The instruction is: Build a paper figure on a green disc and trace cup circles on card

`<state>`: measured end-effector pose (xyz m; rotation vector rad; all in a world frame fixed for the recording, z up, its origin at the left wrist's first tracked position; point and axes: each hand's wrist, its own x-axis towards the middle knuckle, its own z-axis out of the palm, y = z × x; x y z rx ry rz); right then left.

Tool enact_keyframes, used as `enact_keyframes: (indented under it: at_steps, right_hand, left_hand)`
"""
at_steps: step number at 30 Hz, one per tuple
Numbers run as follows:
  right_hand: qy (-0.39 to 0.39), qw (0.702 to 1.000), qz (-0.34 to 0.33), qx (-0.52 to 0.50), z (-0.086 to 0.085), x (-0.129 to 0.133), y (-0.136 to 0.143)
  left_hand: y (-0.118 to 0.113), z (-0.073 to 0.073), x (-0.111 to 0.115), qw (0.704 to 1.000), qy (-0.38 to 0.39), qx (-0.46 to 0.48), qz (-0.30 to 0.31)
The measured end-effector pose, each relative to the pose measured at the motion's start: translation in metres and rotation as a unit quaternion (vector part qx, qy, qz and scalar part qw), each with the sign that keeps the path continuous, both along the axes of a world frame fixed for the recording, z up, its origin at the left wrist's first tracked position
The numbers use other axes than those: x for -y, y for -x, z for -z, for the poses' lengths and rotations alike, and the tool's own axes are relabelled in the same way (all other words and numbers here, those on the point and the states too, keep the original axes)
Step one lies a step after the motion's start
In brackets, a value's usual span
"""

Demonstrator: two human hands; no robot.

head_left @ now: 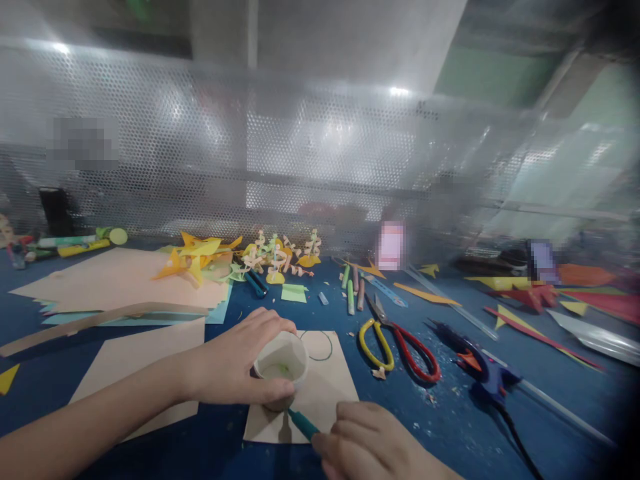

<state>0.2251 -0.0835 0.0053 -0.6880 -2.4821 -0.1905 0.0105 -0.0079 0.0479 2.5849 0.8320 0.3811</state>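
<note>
My left hand (245, 363) is wrapped round a small white cup (283, 357), which stands on a pale peach sheet of paper (333, 393). A drawn circle (320, 345) shows on that sheet, just beyond the cup's right side. Between the fingers of my right hand (370, 440) is a teal marker (303, 424), its tip down at the cup's base on the paper. The fingers of this hand are closed round the marker's rear part. Any line under the tip is too small to make out.
Scissors (383, 327) with yellow and red handles lie to the right, with a blue glue gun (480, 367) and its cord beyond. Left is a stack of paper (120, 280). Several chalk-like sticks (351, 297) and cut paper shapes (200, 257) lie at the back before a perforated panel (320, 153).
</note>
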Motion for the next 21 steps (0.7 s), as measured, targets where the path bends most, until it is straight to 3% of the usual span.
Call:
enact_keyframes:
  at_steps: [3,6,9,11,14,21]
  right_hand:
    - [0.109,0.969,0.108,-0.194,-0.005,-0.011,-0.007]
    - [0.267,0.861,0.225,-0.37,-0.012,-0.038,-0.013]
    - [0.404,0.77,0.207,-0.449,-0.015,-0.071,-0.01]
    - [0.446,0.751,0.184,-0.451,-0.014,-0.09,-0.003]
    - [0.495,0.745,0.158,-0.419,-0.013,-0.11,0.013]
    - [0.581,0.743,0.105,-0.315,-0.016,-0.127,0.051]
  left_hand:
    - [0.0,-0.001,0.001,1.0,-0.007,0.008,0.006]
    - [-0.001,-0.004,0.002,1.0,-0.014,0.02,0.018]
    - [-0.001,-0.006,0.004,0.999,-0.016,0.03,0.011]
    - [0.0,-0.006,0.004,0.999,-0.018,0.028,-0.002]
    - [0.001,-0.006,0.005,1.0,-0.02,0.018,-0.007]
    - [0.002,-0.009,0.007,1.0,-0.029,-0.002,-0.007]
